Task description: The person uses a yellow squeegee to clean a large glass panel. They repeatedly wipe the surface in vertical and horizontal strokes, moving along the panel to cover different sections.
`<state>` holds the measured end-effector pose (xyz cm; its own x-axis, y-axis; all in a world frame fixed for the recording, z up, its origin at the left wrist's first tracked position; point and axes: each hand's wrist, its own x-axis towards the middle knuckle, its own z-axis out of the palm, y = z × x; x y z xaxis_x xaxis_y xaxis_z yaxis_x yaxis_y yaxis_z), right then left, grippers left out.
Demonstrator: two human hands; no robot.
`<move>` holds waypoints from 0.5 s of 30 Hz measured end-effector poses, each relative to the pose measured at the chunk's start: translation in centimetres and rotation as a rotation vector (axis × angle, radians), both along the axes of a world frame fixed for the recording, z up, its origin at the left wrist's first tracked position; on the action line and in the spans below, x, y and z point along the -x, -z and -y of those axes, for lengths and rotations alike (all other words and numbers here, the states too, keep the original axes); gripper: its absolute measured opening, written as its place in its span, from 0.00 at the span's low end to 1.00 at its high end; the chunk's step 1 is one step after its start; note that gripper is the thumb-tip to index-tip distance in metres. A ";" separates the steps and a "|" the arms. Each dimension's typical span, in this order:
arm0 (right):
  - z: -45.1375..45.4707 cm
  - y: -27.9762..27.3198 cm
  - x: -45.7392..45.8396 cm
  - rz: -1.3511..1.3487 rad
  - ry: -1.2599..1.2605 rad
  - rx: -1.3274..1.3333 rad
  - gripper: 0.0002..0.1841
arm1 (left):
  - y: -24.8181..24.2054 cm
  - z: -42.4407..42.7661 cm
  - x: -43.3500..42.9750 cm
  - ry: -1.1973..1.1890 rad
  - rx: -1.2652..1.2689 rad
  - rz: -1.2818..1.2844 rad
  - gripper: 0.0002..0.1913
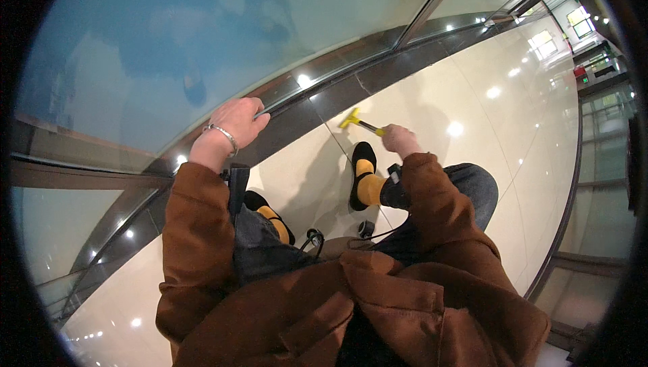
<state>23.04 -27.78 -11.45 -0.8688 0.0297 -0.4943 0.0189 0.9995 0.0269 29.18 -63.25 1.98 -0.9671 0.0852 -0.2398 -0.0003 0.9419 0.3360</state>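
Note:
My right hand [400, 140] is closed around the handle of a yellow-and-black scraper [368, 125]. Its wide yellow head points left, above the pale floor tiles beside my black shoe. My left hand [237, 120], with a silver bracelet [226, 138] at the wrist, is by the lower edge of a large glass panel [167, 53]. A thin pale edge shows between its thumb and forefinger; whether the hand grips it is unclear. The other fingers are bent and partly hidden.
A dark metal frame [283, 91] runs along the panel's foot above a dark stone border [374, 81]. My black shoes [363, 152] stand on glossy cream tiles [455, 94]. A black cable [387, 233] crosses near my lap. More glass panels [597, 215] line the right side.

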 end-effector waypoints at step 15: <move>4.5 2.6 -7.5 0.098 -0.102 0.163 0.19 | 2.7 -1.4 3.5 0.074 -0.020 -0.004 0.16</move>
